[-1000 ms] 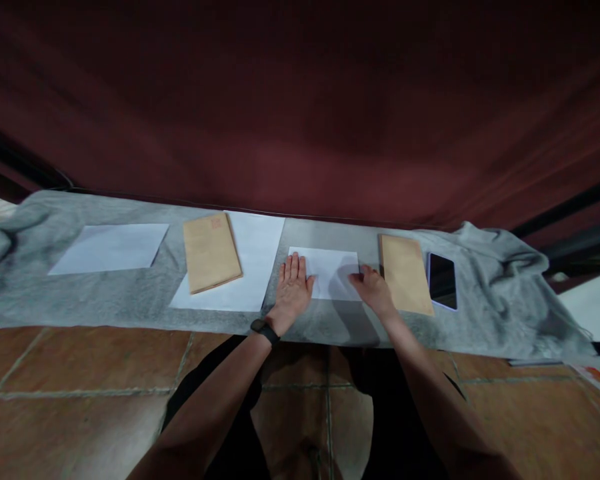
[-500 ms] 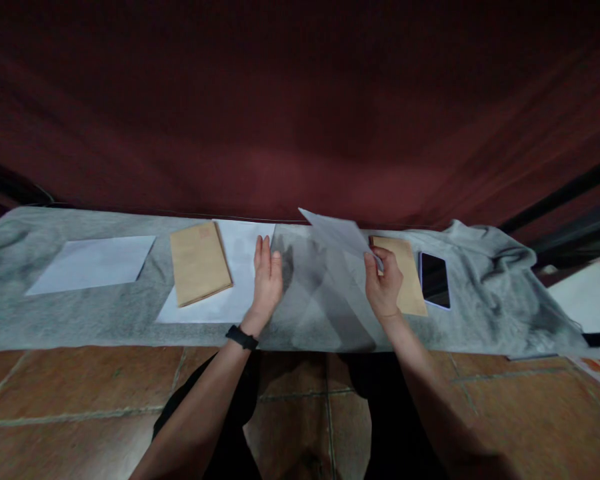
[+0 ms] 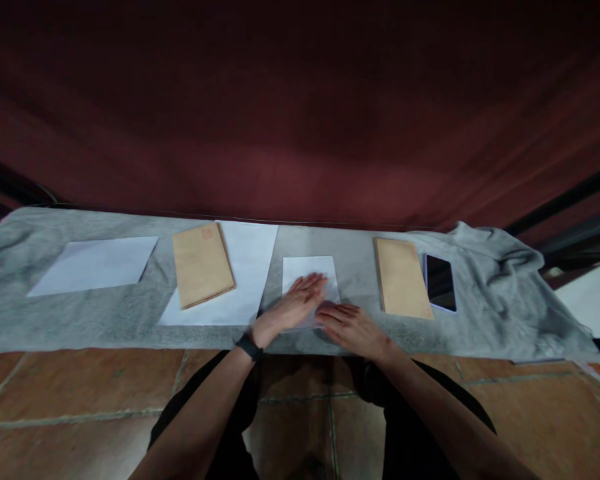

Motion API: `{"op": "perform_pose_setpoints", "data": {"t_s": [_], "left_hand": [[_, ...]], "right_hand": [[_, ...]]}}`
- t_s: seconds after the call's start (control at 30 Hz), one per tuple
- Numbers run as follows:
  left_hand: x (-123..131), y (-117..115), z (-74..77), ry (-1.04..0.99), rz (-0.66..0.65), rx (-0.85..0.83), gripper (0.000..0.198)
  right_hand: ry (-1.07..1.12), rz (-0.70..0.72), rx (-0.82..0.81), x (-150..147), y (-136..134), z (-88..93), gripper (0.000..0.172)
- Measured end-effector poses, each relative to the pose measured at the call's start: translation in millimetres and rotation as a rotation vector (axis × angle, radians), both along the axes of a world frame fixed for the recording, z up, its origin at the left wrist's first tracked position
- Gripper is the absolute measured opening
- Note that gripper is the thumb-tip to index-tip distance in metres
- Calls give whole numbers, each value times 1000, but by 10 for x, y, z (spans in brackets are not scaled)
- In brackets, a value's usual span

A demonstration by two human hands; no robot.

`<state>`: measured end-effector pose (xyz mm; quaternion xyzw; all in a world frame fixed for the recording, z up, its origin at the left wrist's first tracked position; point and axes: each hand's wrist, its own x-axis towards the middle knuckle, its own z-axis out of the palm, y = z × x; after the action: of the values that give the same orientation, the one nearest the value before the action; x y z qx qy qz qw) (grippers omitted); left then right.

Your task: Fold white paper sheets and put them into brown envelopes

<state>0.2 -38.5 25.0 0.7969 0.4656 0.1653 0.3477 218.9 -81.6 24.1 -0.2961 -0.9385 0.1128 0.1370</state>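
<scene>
A small white sheet of paper (image 3: 306, 267), which looks folded, lies on the grey cloth in front of me. My left hand (image 3: 299, 303) rests flat across its middle, palm down with fingers stretched out and slightly blurred. Close beside it, my right hand (image 3: 349, 327) lies over the sheet's near right corner, fingers extended and flat. Both hands hide the lower part of the sheet. To the left, a stack of brown envelopes (image 3: 203, 267) sits on a larger white sheet (image 3: 250, 267).
More brown envelopes (image 3: 404, 277) lie to the right, next to a phone (image 3: 440, 283) with a purple edge. At far left is another white sheet (image 3: 97, 265). The grey cloth (image 3: 360, 267) covers a narrow surface against a dark red curtain (image 3: 300, 180), and bunches up at right.
The white paper has come down from the air onto the cloth, and my right hand has released its pinch. My left hand has moved right and turned palm down onto the paper.
</scene>
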Motion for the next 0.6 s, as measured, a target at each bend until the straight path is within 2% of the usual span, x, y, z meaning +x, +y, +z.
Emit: {"op": "perform_pose_setpoints", "data": {"t_s": [0.07, 0.13, 0.23, 0.37, 0.47, 0.53, 0.6], "left_hand": [[50, -37, -78, 120, -79, 18, 52], [21, -37, -113, 152, -80, 52, 51], [-106, -21, -71, 119, -92, 69, 50], [-308, -92, 172, 6, -170, -38, 61], [-478, -158, 412, -156, -164, -269, 67], [-585, -161, 507, -256, -110, -386, 73], [-660, -129, 502, -316, -16, -465, 75]], "right_hand": [[-8, -10, -73, 54, 32, 20, 43], [-28, -34, -144, 115, 84, 23, 55], [-29, -67, -194, 183, 151, -1, 54], [35, -133, -227, 201, 186, 1, 42], [85, -229, -282, 217, 210, 55, 36], [130, -294, -330, 237, 237, 90, 32], [188, -367, -390, 250, 271, 100, 27]]}}
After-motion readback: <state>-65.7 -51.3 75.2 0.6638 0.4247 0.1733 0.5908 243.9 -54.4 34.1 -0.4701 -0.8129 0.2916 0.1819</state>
